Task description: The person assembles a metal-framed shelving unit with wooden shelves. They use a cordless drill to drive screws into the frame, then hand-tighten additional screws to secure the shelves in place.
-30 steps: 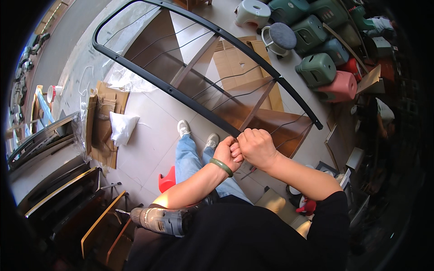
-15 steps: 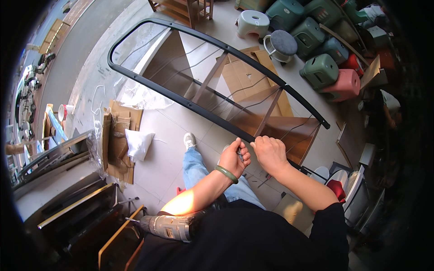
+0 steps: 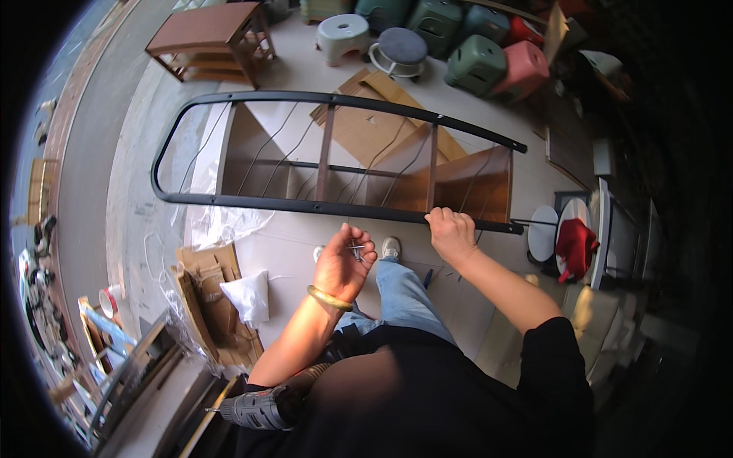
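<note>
A long black metal frame [image 3: 267, 202] with a rounded left end and wavy rods lies over a brown wooden shelf unit [image 3: 328, 153]. The fingers of my right hand [image 3: 452, 233] are closed on the frame's near rail, toward its right end. My left hand [image 3: 345, 259], palm up with curled fingers, cups several small silver screws [image 3: 356, 250] just this side of the rail, apart from it. A cordless drill [image 3: 261, 410] is at my left side below the forearm, its handle hidden.
Flattened cardboard [image 3: 217, 305] and a white pouch [image 3: 248, 298] lie at left. Beyond the frame are a brown wooden bench [image 3: 202, 30], a pale plastic stool [image 3: 342, 38], a grey-topped round stool [image 3: 401, 47] and stacked green stools [image 3: 475, 62]. A red cloth [image 3: 576, 244] is at right.
My view has turned, so the frame now lies nearly level across it. My left hand has drawn away from the rail and turned palm up, showing the screws. My right hand still grips the rail.
</note>
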A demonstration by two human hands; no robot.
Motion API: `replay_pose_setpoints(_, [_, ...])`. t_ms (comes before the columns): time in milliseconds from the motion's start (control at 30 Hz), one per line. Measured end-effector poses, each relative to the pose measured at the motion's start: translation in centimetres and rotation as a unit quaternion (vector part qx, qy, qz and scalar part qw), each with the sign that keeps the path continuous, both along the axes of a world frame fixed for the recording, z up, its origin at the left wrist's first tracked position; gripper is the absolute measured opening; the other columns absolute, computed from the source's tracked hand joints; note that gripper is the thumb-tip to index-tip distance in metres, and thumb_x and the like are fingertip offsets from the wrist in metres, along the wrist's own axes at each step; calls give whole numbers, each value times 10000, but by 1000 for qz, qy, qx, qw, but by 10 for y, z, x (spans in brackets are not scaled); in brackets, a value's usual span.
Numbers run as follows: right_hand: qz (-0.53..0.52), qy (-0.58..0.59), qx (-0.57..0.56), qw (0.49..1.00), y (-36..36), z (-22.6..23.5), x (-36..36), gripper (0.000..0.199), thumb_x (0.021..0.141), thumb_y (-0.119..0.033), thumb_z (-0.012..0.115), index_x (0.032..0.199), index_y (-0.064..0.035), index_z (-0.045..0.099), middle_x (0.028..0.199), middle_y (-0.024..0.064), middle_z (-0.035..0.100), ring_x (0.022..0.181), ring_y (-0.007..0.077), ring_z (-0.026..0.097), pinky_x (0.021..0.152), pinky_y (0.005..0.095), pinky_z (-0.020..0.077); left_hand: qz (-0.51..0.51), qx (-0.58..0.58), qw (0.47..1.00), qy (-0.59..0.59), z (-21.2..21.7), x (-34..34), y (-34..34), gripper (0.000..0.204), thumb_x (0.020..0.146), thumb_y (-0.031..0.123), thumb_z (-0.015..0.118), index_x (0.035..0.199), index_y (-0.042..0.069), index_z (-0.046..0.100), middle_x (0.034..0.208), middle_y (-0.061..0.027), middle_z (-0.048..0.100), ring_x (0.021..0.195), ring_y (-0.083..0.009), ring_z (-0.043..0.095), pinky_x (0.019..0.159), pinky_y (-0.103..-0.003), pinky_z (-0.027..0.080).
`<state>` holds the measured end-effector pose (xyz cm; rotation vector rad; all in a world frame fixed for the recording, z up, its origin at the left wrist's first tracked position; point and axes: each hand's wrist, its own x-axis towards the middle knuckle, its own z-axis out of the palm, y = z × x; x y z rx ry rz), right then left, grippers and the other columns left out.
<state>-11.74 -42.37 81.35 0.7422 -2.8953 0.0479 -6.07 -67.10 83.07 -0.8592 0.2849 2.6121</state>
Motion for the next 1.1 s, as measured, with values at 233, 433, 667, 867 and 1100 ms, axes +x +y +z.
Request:
replay_pose_setpoints(233, [-197,-48,-169,965,-57,56,39,203,891,-269,662,946,-91,583,865,107,625,811,292,648,711,400,490,-101,-8,995,14,11,-10,-15,310,986,335,582,993,26,603,1048,-111,640,955,-220,637,888,-356,533])
replay_pose_setpoints(433, [-65,-143,-265,951,-132,79,47,160,827,-117,666,926,-32,574,868,167,602,824,336,649,718,434,520,-122,12,989,87,-3,-9,-16,471,1002,380,496,1210,-22,626,1264,-142,626,1230,-290,538,1101,-411,373])
replay_pose_setpoints(667, [-33,-198,-260,945,-141,62,30,174,825,-62,639,990,-25,596,937,140,622,855,349,653,716,426,546,-62,0,998,5,-12,-10,-20,441,1030,350,443,1208,-16,614,1261,-131,625,1183,-274,564,1081,-405,400])
replay_pose_setpoints(867, [32,-216,-239,946,-147,63,10,143,815,-55,661,953,-68,625,932,113,598,807,320,656,666,401,550,-24,-1,1000,16,-15,-16,-22,465,1056,360,383,1238,-13,595,1262,-145,621,1164,-273,576,1056,-408,432])
replay_pose_setpoints(1100, [-56,-358,-480,799,-156,59,-10,87,853,-46,662,913,-16,606,829,89,613,684,175,653,617,296,532,55,-15,992,-115,-31,-10,-26,390,1043,395,416,970,53,589,790,-21,567,758,-185,578,698,-348,510])
